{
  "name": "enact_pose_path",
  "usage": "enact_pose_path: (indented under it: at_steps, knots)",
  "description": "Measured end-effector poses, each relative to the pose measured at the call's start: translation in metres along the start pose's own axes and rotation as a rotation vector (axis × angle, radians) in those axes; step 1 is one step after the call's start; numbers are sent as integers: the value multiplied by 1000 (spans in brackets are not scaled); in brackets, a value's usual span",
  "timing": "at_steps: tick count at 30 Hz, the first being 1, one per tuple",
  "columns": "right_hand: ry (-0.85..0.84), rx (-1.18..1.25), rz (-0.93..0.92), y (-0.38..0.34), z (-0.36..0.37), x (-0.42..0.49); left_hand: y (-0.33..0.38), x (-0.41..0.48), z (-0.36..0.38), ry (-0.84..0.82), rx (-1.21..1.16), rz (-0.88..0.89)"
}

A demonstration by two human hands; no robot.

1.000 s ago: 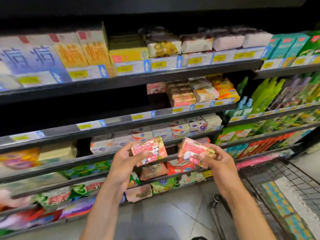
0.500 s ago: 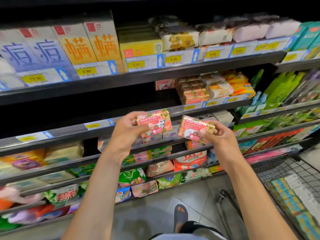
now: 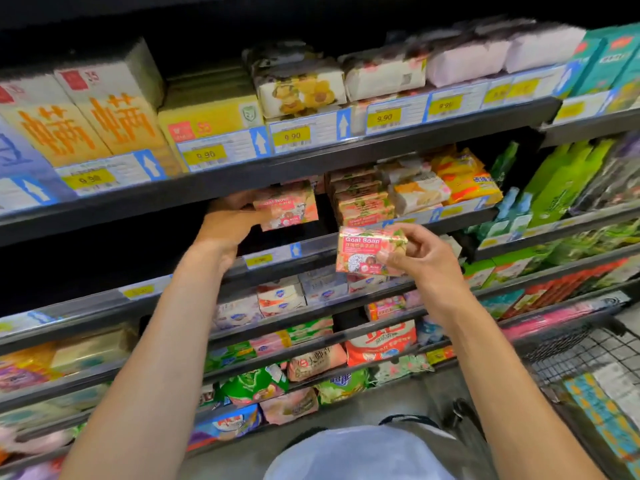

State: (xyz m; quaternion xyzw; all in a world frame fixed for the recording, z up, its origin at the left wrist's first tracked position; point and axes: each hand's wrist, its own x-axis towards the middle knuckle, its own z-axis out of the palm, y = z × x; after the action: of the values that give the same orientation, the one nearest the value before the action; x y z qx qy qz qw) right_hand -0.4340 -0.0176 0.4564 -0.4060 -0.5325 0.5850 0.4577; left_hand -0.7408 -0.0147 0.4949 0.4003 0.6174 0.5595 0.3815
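My left hand (image 3: pixel 230 220) grips a pink goat soap box (image 3: pixel 287 206) and holds it inside the second shelf (image 3: pixel 277 249), just under the top shelf's edge and left of a stack of like soap boxes (image 3: pixel 362 202). My right hand (image 3: pixel 420 254) pinches a second pink goat soap box (image 3: pixel 365 249) between thumb and fingers, in front of that shelf's lip, label facing me. The two boxes are apart.
The top shelf (image 3: pixel 311 164) carries large soap packs and yellow 9.90 price tags. Lower shelves hold many soap bars and bags. Green gloves (image 3: pixel 561 181) hang at right. A wire shopping cart (image 3: pixel 581 358) with packs stands at lower right.
Both hands rose from the lower shelves. My left hand carried its box up and into the second shelf. My right hand lifted its box to that shelf's front edge.
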Motion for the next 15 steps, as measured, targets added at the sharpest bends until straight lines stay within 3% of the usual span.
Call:
enact_pose_path:
  at_steps: [15]
  knots:
    - [-3, 27, -93, 41, -8, 11, -32, 75, 17, -4, 449, 149]
